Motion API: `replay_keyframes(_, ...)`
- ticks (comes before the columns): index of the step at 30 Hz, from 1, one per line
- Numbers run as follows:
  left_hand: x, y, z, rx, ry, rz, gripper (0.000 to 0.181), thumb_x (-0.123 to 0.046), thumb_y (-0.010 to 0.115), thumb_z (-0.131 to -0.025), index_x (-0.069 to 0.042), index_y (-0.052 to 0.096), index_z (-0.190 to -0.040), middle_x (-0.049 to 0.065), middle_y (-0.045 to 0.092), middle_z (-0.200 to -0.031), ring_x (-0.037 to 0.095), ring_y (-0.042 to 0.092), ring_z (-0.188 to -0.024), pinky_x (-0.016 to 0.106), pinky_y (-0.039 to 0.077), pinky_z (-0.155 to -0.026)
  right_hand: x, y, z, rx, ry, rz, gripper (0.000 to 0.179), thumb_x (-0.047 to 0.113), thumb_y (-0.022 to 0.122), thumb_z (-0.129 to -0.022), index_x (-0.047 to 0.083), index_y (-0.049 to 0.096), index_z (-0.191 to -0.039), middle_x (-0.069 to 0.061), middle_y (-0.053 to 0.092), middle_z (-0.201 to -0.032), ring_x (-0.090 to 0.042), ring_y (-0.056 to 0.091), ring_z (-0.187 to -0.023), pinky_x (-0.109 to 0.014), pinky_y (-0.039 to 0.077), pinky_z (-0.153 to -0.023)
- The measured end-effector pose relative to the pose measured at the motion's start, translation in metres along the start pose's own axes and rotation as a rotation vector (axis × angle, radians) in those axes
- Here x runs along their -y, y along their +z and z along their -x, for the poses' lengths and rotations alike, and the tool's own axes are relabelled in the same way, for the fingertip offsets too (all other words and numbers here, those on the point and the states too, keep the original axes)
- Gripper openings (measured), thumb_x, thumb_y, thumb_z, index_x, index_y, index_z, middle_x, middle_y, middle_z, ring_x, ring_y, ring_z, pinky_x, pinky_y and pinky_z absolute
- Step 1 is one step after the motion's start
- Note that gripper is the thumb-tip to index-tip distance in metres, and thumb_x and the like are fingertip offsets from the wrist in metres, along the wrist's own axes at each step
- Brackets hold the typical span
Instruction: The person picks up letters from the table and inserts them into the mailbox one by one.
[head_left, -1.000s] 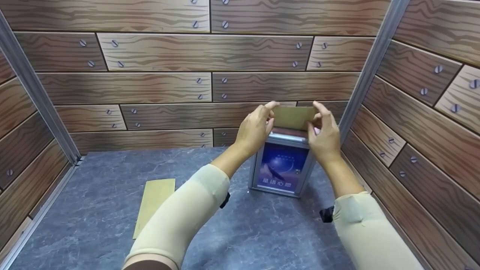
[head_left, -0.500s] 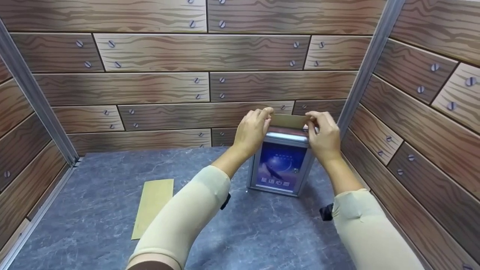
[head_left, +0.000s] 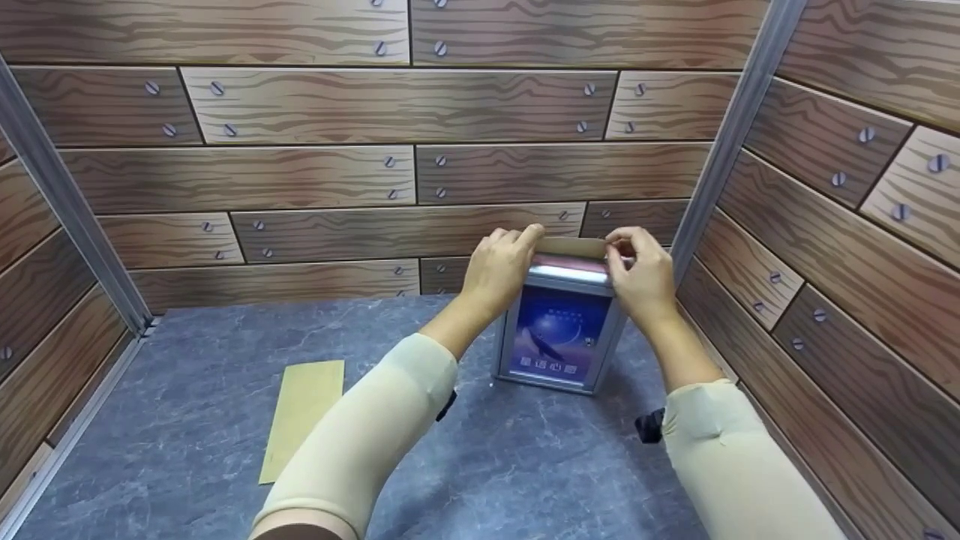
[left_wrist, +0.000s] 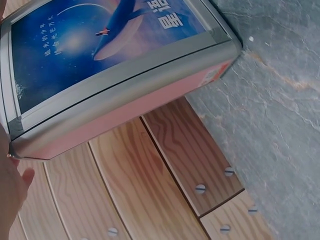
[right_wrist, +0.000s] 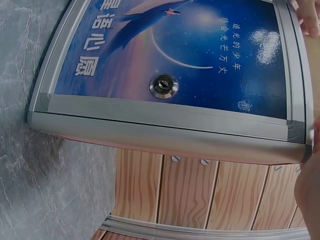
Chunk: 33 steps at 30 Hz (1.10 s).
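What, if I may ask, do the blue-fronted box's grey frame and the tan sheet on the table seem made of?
Silver-grey rectangular frame: probably satin aluminium, from its soft sheen.
Tan rectangular sheet: matte paper or card, perhaps, showing no gloss.

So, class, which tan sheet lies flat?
The sheet on the table; the other is held up between left hand and right hand at the top of the box.

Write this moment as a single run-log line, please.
left hand: holds tan sheet | right hand: pinches its right end | place: top of blue-fronted box | second sheet: lies on table
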<state>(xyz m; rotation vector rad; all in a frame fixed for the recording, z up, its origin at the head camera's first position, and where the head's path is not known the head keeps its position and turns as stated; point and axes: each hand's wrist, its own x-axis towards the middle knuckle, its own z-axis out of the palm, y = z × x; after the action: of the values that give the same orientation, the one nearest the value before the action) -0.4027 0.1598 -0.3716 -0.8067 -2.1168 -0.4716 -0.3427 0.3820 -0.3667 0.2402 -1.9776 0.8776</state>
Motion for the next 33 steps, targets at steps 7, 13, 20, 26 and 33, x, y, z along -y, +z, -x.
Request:
replay_keyframes(7, 0.001, -0.003, 0.0, 0.039, -0.12, 0.117, 0.015, -0.025, 0.059, -0.111, -0.018, 0.067, -0.121, 0.001, 0.079, -0.11, 0.025, 0.073, -0.101, 0.04, 0.059, -0.085, -0.004, -0.002, 0.002, 0.092, 0.021, 0.086, 0.004, -0.001, 0.074, -0.097, -0.001, 0.076, -0.1, -0.018, 0.072, -0.098, -0.023, 0.067, -0.089, -0.003, 0.04, -0.079)
replay_keyframes(13, 0.0, -0.008, 0.003, 0.013, -0.193, 0.258, 0.015, -0.022, 0.059, -0.11, -0.013, 0.063, -0.122, 0.005, 0.074, -0.11, 0.027, 0.07, -0.102, 0.043, 0.055, -0.086, -0.003, -0.005, 0.002, 0.136, 0.029, 0.133, 0.012, 0.005, 0.073, -0.1, -0.002, 0.081, -0.107, -0.02, 0.075, -0.111, -0.035, 0.074, -0.106, -0.015, 0.05, -0.091)
replay_keyframes(20, 0.004, -0.01, 0.009, 0.007, -0.206, 0.278, 0.016, -0.019, 0.053, -0.111, -0.01, 0.064, -0.119, 0.007, 0.073, -0.109, 0.028, 0.068, -0.101, 0.042, 0.056, -0.09, 0.004, -0.004, 0.007, 0.133, 0.069, 0.151, 0.02, 0.008, 0.066, -0.103, -0.001, 0.081, -0.115, -0.022, 0.074, -0.117, -0.042, 0.07, -0.115, -0.052, 0.055, -0.103)
replay_keyframes(26, 0.008, -0.013, 0.018, 0.007, -0.269, 0.431, 0.015, -0.01, 0.058, -0.106, -0.005, 0.062, -0.119, 0.012, 0.072, -0.113, 0.028, 0.068, -0.105, 0.041, 0.056, -0.097, 0.012, 0.0, 0.013, 0.145, 0.026, 0.214, 0.026, 0.001, 0.062, -0.098, 0.002, 0.08, -0.117, -0.021, 0.074, -0.117, -0.044, 0.067, -0.116, -0.059, 0.047, -0.103)
replay_keyframes(33, 0.012, -0.023, 0.027, 0.006, -0.434, 0.7, 0.029, 0.002, 0.063, -0.094, -0.002, 0.061, -0.123, 0.015, 0.073, -0.119, 0.026, 0.07, -0.107, 0.037, 0.06, -0.096, 0.027, 0.009, 0.02, 0.088, 0.02, 0.138, 0.034, -0.001, 0.069, -0.094, 0.001, 0.076, -0.126, -0.022, 0.072, -0.12, -0.044, 0.064, -0.115, -0.057, 0.045, -0.102)
